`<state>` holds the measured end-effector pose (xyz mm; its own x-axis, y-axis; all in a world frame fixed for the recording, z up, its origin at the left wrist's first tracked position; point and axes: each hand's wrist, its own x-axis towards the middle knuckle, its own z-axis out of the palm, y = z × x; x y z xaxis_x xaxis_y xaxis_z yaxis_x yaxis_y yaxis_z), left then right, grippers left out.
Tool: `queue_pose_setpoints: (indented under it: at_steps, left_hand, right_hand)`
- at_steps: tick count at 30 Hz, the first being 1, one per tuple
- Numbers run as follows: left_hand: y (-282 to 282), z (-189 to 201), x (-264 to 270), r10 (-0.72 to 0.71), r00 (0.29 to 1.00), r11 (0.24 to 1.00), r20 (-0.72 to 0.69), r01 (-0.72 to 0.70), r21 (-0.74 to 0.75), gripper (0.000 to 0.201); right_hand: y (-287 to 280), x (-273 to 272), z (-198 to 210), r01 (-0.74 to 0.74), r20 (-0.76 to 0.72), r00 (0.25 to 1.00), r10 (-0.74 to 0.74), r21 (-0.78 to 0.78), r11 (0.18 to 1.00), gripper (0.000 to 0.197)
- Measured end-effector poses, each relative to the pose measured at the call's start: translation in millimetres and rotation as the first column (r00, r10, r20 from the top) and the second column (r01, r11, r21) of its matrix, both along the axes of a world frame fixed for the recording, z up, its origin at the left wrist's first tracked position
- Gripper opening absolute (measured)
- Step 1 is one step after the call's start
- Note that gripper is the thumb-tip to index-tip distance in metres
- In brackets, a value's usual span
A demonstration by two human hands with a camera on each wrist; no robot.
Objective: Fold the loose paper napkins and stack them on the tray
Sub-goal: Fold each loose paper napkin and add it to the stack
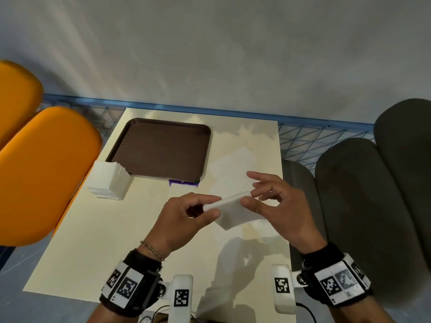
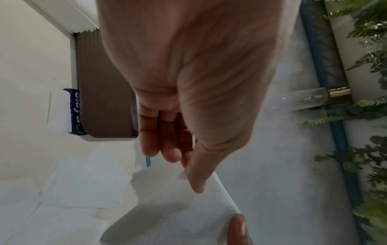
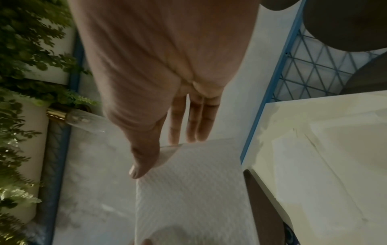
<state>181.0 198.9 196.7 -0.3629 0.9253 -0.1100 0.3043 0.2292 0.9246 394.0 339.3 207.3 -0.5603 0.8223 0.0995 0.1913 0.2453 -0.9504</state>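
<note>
A: Sitting at the far left are two rounded orange chair seats (image 1: 46, 173), and just beside them a thick stack of white paper napkins (image 1: 106, 180) is resting on the cream rectangular surface (image 1: 93, 229), its far corner touching the near left corner of the dark brown textured plastic tray (image 1: 161, 148).

B: And the tray is lying flat toward the far left part of the surface. A purple-and-white napkin wrapper (image 1: 183, 185) is poking out from under its near edge.

A: Moving right, the left hand (image 1: 186, 215) is pinching one end of a white embossed paper napkin (image 1: 235, 210) between thumb and forefinger, raised above the surface.

B: The right hand (image 1: 277, 201) is pinching the other end with its thumb, the remaining fingers (image 1: 261, 177) spreading straight. The napkin is hanging doubled between both hands.

A: Behind it, loose white napkins (image 1: 233, 169) are lying flat on the surface, right of the tray.

B: Farthest right, dark grey rounded chair seats (image 1: 363, 206) are standing beside the surface.
</note>
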Motion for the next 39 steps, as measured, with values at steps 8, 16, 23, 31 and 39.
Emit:
queue_pose_setpoints:
  at_steps: [8,16,23,31,39]
  left_hand:
    - [2.3,9.4,9.3,-0.142,0.947,0.990,-0.290,0.143,-0.016,0.057]
    - [12.4,19.7,30.4,0.011,0.997,0.993,-0.081,-0.002,0.114,0.018]
    - [8.7,19.6,20.0,0.131,0.920,0.983,0.368,-0.169,0.072,0.021]
    - [9.1,26.9,21.7,0.158,0.855,0.977,0.494,-0.208,0.049,0.017]
    - [4.2,36.2,16.0,0.167,0.893,0.977,0.418,-0.207,0.053,0.030]
  right_hand:
    - [-2.7,-4.2,17.6,-0.092,0.024,0.995,0.093,-0.023,0.995,0.015]
    - [-5.3,-9.0,23.7,-0.131,0.025,0.991,0.130,0.071,0.989,0.024]
    - [4.1,15.9,24.1,-0.126,0.105,0.985,0.135,-0.092,0.988,0.016]
    - [-5.1,6.3,22.1,-0.104,0.092,0.989,0.116,-0.130,0.986,0.021]
    - [-6.6,4.0,25.3,-0.130,0.072,0.988,0.137,-0.098,0.987,0.011]
